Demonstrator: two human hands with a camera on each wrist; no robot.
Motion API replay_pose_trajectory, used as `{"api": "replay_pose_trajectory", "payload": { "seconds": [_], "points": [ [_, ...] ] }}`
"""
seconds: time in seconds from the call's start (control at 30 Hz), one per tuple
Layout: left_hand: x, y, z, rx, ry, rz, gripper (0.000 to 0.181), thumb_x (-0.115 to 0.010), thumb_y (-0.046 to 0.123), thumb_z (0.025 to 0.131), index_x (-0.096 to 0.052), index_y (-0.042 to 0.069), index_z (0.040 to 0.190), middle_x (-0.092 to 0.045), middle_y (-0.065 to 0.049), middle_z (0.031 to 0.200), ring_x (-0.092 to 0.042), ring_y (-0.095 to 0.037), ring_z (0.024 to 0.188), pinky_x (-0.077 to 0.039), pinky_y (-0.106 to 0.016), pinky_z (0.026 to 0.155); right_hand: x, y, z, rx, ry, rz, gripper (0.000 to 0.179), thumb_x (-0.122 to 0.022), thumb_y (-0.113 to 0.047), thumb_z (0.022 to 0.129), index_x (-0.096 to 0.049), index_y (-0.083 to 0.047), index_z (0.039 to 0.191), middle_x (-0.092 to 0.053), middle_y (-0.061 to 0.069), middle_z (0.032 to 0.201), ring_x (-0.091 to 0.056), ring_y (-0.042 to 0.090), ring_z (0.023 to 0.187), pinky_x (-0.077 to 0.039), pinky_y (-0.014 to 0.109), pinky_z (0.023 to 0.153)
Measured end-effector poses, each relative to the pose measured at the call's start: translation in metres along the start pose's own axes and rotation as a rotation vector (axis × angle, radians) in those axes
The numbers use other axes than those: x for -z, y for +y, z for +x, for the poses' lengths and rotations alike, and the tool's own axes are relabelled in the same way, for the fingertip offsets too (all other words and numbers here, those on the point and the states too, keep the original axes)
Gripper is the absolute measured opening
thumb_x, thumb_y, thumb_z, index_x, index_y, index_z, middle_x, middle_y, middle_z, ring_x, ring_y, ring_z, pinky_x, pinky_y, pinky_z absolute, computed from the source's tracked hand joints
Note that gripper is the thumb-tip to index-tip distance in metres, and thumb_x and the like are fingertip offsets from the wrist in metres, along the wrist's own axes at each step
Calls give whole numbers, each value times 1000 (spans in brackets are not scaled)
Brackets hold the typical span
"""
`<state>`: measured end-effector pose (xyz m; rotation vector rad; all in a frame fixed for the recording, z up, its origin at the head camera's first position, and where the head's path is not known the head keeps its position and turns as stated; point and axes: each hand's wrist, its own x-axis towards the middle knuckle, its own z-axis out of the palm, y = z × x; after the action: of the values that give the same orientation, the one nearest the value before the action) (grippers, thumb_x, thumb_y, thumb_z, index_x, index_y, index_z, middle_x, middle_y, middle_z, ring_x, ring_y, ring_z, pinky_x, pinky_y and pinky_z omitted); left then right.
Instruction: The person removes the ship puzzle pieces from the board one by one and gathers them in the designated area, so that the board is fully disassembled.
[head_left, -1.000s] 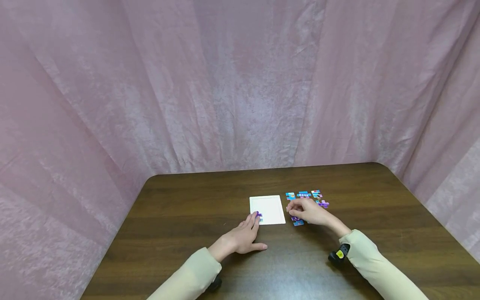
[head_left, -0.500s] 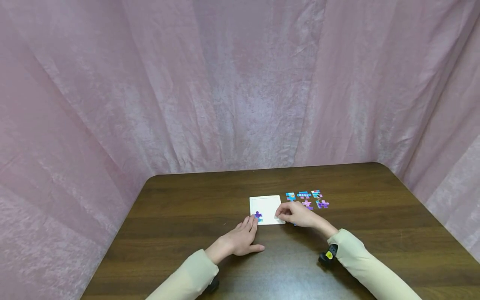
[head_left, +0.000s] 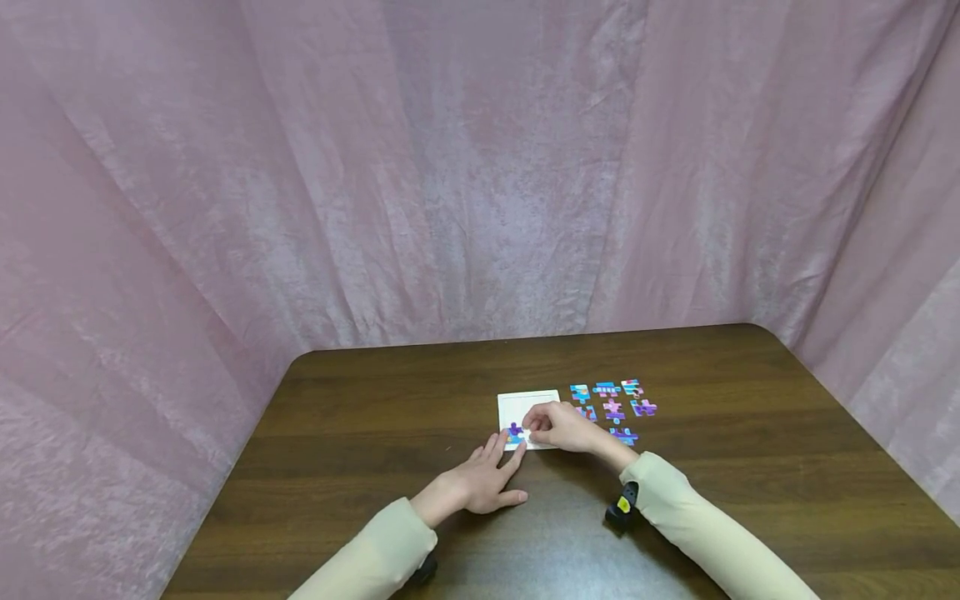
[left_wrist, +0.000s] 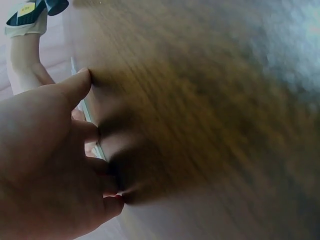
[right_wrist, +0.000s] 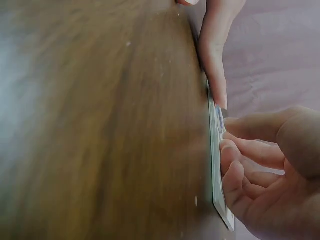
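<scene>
A white square puzzle tray (head_left: 517, 402) lies on the table, with a purple and blue jigsaw piece (head_left: 514, 432) in its near left corner. My left hand (head_left: 486, 485) lies with spread fingers, the fingertips at the tray's near left edge beside that piece. Over the tray my right hand (head_left: 562, 427) pinches a jigsaw piece between thumb and fingers, just right of the placed one. The fingers mostly hide the held piece. In the right wrist view, the right hand's fingertips (right_wrist: 231, 125) are low over the tray (right_wrist: 215, 165), close to a left finger (right_wrist: 216, 80).
Several loose jigsaw pieces (head_left: 613, 409) lie apart on the table to the right of the tray, one of them a nearer blue and purple piece (head_left: 623, 436). The brown wooden table (head_left: 390, 400) ends at a pink curtain (head_left: 480, 208).
My right hand has moved left from the loose pieces to the tray, carrying a jigsaw piece. My left hand has slid slightly back, its index finger now spread toward the right.
</scene>
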<state>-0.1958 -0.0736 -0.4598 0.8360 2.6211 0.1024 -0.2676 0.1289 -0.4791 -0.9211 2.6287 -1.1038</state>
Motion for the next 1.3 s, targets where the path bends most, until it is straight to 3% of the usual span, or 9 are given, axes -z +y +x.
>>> {"api": "replay_pose_trajectory", "payload": {
  "seconds": [0.1, 0.53, 0.83, 1.1, 1.3],
  "points": [
    [-2, -1, 2, -6, 13, 16, 74, -44, 53, 98, -15, 17, 156, -8, -22, 161, -15, -37, 149, -25, -48, 118, -2, -1, 4, -8, 13, -12, 16, -68, -4, 84, -68, 0, 99, -68, 4, 81, -58, 4, 72, -47, 18, 66],
    [-1, 2, 0, 24, 10, 43, 73, -43, 55, 98, -18, 19, 156, -9, -19, 162, -14, -34, 150, -25, -45, 118, -8, -8, 10, -67, 3, -3, 11, -63, -4, 86, -64, 1, 96, -65, 5, 81, -54, 6, 71, -45, 19, 64],
    [-2, 4, -2, 29, 14, 49, 73, -43, 55, 98, -18, 19, 156, -10, -20, 162, -15, -33, 150, -25, -44, 118, -12, -12, 12, -122, 123, 27, 5, -67, -4, 85, -68, 0, 88, -70, 8, 80, -62, 9, 72, -48, 21, 64],
    [-1, 5, -2, 32, 25, 52, 72, -44, 55, 98, -19, 19, 156, -11, -18, 162, -16, -33, 149, -26, -44, 118, -13, -11, 14, -268, 219, 92, 3, -71, -5, 81, -69, -5, 82, -73, 5, 76, -64, 8, 70, -45, 22, 62],
    [-4, 2, -1, 36, 36, 66, 73, -43, 56, 97, -19, 19, 156, -13, -18, 162, -17, -33, 149, -27, -43, 118, -2, -10, 12, -364, 228, 240, 5, -67, -4, 84, -67, -2, 88, -70, 8, 78, -59, 11, 70, -43, 22, 61]
  ]
}}
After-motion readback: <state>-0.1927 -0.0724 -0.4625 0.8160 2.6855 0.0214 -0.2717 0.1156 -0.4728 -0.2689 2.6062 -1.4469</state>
